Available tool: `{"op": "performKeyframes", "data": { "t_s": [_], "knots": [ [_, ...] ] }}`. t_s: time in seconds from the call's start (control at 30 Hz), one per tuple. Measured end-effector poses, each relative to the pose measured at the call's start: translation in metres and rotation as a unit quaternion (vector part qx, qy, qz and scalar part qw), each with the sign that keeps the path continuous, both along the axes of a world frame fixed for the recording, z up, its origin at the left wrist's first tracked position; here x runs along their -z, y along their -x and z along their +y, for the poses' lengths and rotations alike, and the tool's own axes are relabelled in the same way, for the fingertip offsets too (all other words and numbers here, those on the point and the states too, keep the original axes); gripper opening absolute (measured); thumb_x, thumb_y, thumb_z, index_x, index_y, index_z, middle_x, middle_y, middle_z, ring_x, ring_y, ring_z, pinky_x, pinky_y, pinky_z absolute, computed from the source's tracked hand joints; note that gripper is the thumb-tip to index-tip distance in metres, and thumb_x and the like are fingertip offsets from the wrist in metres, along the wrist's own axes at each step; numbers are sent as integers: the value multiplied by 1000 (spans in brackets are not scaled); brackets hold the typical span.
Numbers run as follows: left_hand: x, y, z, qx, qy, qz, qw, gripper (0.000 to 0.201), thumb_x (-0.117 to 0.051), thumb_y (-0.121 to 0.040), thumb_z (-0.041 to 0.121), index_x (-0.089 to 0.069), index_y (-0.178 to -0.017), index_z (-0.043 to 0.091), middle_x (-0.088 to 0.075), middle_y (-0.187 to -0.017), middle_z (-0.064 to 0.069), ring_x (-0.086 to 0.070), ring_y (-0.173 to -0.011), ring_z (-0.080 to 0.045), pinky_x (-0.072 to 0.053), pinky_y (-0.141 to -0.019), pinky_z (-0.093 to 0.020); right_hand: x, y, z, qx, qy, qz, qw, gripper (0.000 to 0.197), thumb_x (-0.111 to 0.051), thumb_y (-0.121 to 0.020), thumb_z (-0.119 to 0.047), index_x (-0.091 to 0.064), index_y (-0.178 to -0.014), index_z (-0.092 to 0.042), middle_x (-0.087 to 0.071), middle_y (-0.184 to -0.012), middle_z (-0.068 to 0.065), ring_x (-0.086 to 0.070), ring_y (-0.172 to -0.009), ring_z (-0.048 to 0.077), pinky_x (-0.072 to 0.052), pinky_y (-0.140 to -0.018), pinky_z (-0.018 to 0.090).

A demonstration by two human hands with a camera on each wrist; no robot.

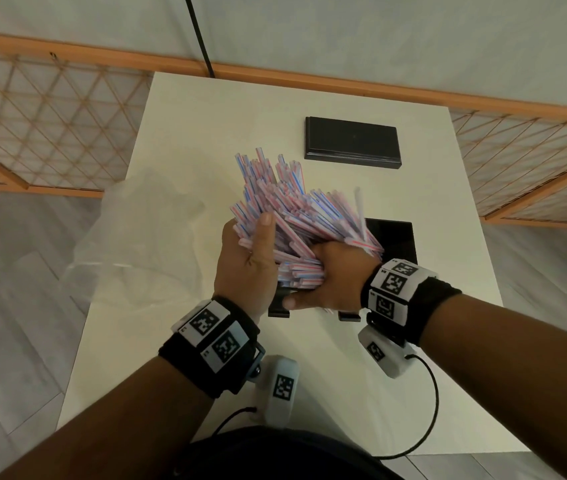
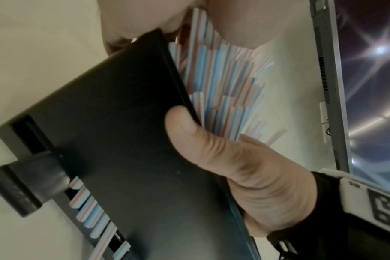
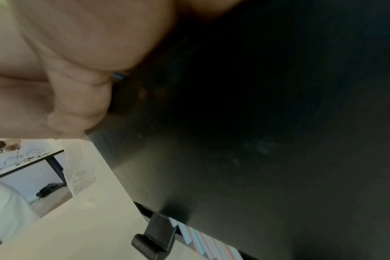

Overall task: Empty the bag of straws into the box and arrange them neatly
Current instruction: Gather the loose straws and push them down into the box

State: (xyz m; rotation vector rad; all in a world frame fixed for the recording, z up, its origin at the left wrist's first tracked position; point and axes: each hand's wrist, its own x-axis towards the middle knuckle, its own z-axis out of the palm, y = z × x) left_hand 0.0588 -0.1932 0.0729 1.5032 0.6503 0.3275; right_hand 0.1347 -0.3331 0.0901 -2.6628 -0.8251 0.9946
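The landmark here is the black rectangular plastic box, which stands on the white table directly under both hands. Above it is the thick bundle of red-, white- and blue-striped plastic straws, its long axis running away from the person and tilting up and to the left of the box, so the far ends fan loosely toward the flat black lid lying beyond the box. The left hand cups the bundle's left flank, thumb laid up along the straws and the hidden fingers apparently curled behind them. The right hand closes round the near ends at the box's near rim, thumb pointing left along that edge. In the left wrist view some straws already show through a slot low in the box wall. The crumpled clear plastic bag lies slack to the left of the box and looks emptied. Both hands sit about equally near; my judgement is that the next move depends on swinging the bundle's axis down into line with the box's length.
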Motion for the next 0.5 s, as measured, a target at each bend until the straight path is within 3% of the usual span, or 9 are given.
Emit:
{"op": "performKeyframes", "data": {
  "t_s": [0.13,0.27,0.33,0.4,0.47,0.5],
  "knots": [
    [3,2,5,0,-15,-2,1000,55,-55,-94,57,-60,-124,11,-72,-106,8,-70,-94,3,-54,-84,-21,-1,3,3,21,-37,-11,999,65,-70,-56,-82,-53,-93,-32,-62,-87,-9,-62,-85,16,-50,-77,29],
    [-3,3,6,-7,-16,-39,999,73,-60,-84,64,-62,-112,-4,-72,-93,-1,-70,-82,-5,-53,-74,-19,1,2,2,38,-126,-14,991,68,-69,-65,-77,-64,-108,-24,-70,-99,-2,-65,-95,20,-54,-87,35],
    [-5,2,4,-36,14,-29,999,75,-63,-79,66,-62,-118,2,-72,-98,1,-70,-85,-4,-54,-78,-21,-1,2,2,28,-106,-30,994,79,-58,-67,-84,-60,-112,-19,-68,-102,2,-64,-98,26,-53,-87,37],
    [-6,0,3,-82,70,-12,994,82,-64,-70,72,-63,-120,8,-73,-107,-2,-71,-96,-14,-58,-87,-35,-2,4,0,21,-62,-38,997,86,-50,-69,-87,-53,-117,-15,-65,-106,5,-63,-99,30,-53,-87,38],
    [-8,-2,6,-113,132,-9,985,70,-65,-69,71,-66,-115,18,-72,-116,-4,-70,-112,-21,-56,-100,-45,-4,11,-1,24,-42,-40,998,88,-51,-72,-85,-48,-125,-15,-63,-116,5,-62,-105,29,-53,-89,39],
    [-6,-4,8,-115,157,-9,981,60,-67,-75,66,-66,-114,20,-72,-118,-3,-69,-115,-17,-54,-103,-42,-5,16,-2,25,-50,-46,997,90,-51,-72,-84,-45,-131,-16,-61,-123,5,-61,-111,28,-52,-93,40]
  ]
}}
